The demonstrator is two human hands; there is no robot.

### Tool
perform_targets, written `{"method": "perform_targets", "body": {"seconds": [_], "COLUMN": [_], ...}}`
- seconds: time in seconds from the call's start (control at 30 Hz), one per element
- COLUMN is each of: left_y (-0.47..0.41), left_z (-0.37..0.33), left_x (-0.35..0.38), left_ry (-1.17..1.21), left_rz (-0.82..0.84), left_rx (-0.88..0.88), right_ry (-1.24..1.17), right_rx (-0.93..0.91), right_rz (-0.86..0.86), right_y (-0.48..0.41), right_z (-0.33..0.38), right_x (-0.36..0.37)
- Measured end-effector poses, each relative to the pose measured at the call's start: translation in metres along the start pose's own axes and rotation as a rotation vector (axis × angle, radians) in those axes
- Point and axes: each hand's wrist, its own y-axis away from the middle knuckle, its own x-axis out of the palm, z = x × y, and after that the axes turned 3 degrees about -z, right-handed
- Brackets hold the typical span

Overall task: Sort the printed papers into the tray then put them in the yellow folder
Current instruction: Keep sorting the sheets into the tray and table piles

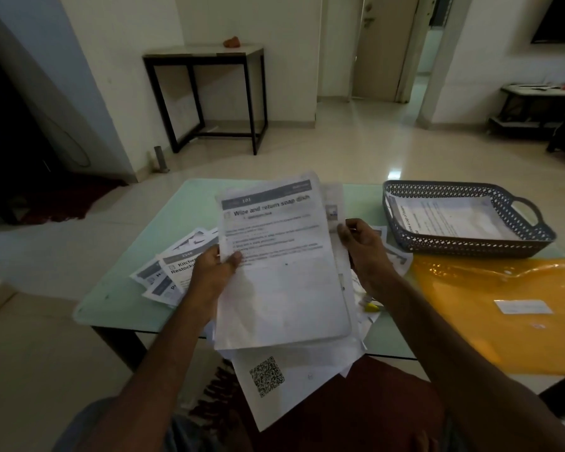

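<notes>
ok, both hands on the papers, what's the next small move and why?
Probably peel one sheet off the stack with the right hand and carry it right to the tray. The left hand grips the stack's left edge, the right hand pinches its right edge, the tray already holds a printed paper, and the yellow folder lies flat.

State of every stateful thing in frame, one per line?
Held stack of white printed papers: raised, gripped by both hands.
Left hand: grips stack's left edge.
Right hand: pinches stack's right edge.
Grey perforated plastic tray: upright, holds printed paper.
Yellow plastic folder: flat, looks closed.
Loose printed sheets: fanned on table.
</notes>
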Motion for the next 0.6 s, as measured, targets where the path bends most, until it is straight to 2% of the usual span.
{"method": "perform_targets", "body": {"seconds": [0.07, 0.1, 0.2, 0.23, 0.33, 0.6], "left_y": [-0.003, -0.006, -0.017, -0.019, -0.017, -0.017], "left_z": [-0.006, -0.008, -0.009, -0.008, -0.011, -0.013], "left_x": [-0.009, -0.016, -0.036, -0.040, -0.041, -0.044], "left_ry": [-0.012, -0.013, -0.050, -0.063, -0.081, -0.082], "left_rz": [-0.116, -0.183, -0.327, -0.341, -0.339, -0.336], "left_rx": [0.038, 0.056, 0.089, 0.091, 0.102, 0.073], "right_ry": [0.037, 0.206, 0.977, 1.091, 1.205, 1.064], "right_rx": [0.081, 0.107, 0.005, 0.002, 0.032, 0.072], "right_rz": [0.022, 0.028, 0.170, 0.254, 0.389, 0.277], "right_y": [0.002, 0.003, 0.009, 0.015, 0.027, 0.017], "right_z": [0.004, 0.004, -0.012, -0.019, -0.037, -0.026], "right_x": [0.004, 0.005, 0.005, 0.006, 0.010, 0.005]}}
